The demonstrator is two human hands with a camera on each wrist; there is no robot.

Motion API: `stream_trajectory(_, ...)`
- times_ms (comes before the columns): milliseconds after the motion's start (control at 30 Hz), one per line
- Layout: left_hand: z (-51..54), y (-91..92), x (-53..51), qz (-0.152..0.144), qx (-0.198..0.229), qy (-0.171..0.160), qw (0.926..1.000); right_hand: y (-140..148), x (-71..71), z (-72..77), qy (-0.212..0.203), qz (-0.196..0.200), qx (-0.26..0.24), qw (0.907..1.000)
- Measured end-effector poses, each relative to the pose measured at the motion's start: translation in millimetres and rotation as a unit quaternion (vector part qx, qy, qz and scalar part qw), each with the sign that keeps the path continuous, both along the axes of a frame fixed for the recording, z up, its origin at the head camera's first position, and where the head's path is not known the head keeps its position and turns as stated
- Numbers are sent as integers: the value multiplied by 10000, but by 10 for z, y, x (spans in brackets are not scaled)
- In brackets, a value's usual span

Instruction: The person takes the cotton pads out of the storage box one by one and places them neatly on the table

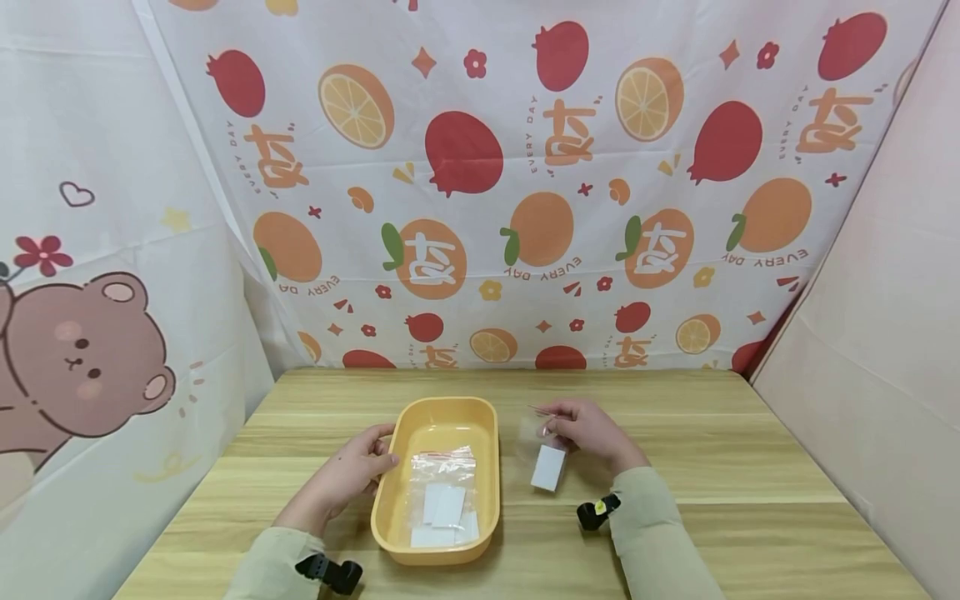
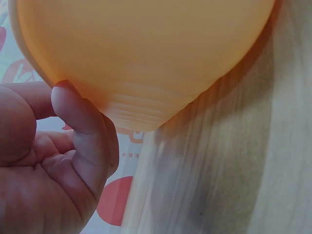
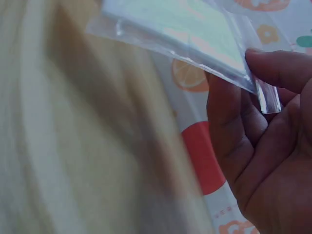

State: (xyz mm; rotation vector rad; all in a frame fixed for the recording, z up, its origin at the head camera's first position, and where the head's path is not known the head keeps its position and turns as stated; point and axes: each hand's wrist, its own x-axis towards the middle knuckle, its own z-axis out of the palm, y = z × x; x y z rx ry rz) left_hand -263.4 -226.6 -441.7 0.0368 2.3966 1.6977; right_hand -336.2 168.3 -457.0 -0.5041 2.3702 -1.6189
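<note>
My left hand (image 1: 356, 468) grips the left rim of a yellow plastic tray (image 1: 384, 500), thumb over the edge and fingers at its outer wall. In the left wrist view the fingers pinch that tray wall (image 2: 146, 58). Inside the tray lie clear zip bags (image 1: 442, 468) holding white rectangular pieces (image 1: 447, 506); how many bags overlap I cannot tell. To the right of the tray, my right hand (image 1: 588, 429) pinches another clear zip bag (image 1: 531, 433) by its edge. A white rectangular block (image 1: 548, 468) sits in this bag, hanging above the table in the right wrist view.
Under everything is a wood-grain table (image 1: 675, 500). A white fruit-print cloth (image 1: 480, 250) hangs along its back edge. White cloths stand at both sides, the left one (image 1: 97, 208) with a bear print. Each wrist wears a black strap camera (image 1: 596, 512).
</note>
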Motion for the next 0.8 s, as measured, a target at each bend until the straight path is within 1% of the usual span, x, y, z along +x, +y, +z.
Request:
stream_trajectory(133, 2, 5, 6, 19, -12, -30, 10000, 14, -2, -93, -19, 79, 286, 9996)
stream_trajectory(267, 0, 9, 13, 14, -21, -16, 10000, -6, 15, -143, 7, 234, 523, 9984)
stream_trajectory(400, -9, 11, 15, 22, -27, -21, 10000, -58, 36, -167, -7, 443, 540, 9976)
stream_trajectory(533, -17, 10, 16, 46, -41, -33, 10000, -125, 45, -182, 112, 573, 592, 9965)
stream_trajectory(633, -16, 8, 18, 45, -69, -26, 10000, -172, 49, -188, 229, 582, 746, 9953)
stream_trajectory(800, -5, 7, 20, 29, -91, 23, 10000, -226, 43, -205, 298, 505, 893, 9943)
